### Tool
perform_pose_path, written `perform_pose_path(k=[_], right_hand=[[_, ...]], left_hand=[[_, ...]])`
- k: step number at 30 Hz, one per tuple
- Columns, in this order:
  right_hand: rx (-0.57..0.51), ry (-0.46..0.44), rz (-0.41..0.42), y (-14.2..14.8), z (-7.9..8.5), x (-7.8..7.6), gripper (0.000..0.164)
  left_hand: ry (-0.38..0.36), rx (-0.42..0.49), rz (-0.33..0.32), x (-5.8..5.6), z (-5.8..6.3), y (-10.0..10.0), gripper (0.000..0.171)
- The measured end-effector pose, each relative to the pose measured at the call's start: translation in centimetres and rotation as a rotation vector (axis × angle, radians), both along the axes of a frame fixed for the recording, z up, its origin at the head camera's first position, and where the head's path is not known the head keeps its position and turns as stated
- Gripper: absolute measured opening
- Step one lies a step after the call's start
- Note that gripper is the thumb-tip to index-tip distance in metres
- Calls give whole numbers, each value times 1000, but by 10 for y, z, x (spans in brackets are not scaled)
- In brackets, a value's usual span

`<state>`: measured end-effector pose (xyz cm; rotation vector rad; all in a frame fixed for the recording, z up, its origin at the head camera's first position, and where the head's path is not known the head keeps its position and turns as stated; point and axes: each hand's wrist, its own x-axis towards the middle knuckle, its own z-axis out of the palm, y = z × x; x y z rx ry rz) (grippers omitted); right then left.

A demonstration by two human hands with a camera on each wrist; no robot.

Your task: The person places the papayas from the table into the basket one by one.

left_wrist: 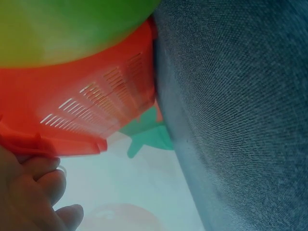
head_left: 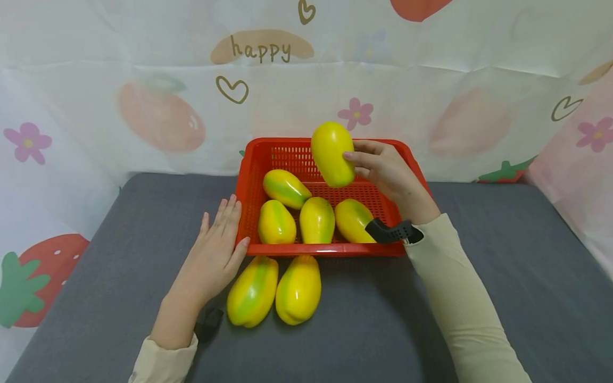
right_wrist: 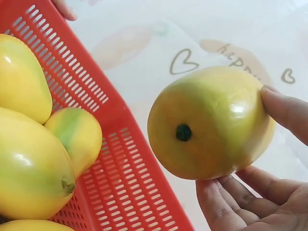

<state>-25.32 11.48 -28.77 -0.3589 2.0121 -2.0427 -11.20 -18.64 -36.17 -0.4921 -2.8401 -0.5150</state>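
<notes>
My right hand holds a yellow papaya between thumb and fingers, raised over the back part of a red plastic basket. In the right wrist view the held papaya shows a dark stem spot. Several more yellow-green papayas lie inside the basket, among them one at the back left and one at the front middle. My left hand rests with straight fingers against the basket's left rim. The left wrist view shows its fingers at the basket edge.
Two papayas, a left one and a right one, lie side by side on the grey cloth before the basket. Behind the table hangs a pale printed curtain, close to the basket's back rim.
</notes>
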Motion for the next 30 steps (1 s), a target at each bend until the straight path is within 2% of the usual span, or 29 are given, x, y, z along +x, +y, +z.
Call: perform_pose_path(k=[17,30], right_hand=[[29,-65,-11,-11,-6,-21,47],[219,-73,-4,-18,-19,-34,51]], left_hand=[[-21,-16,5,0,1,2,67],[-14,-4,1,1,2,0,68]])
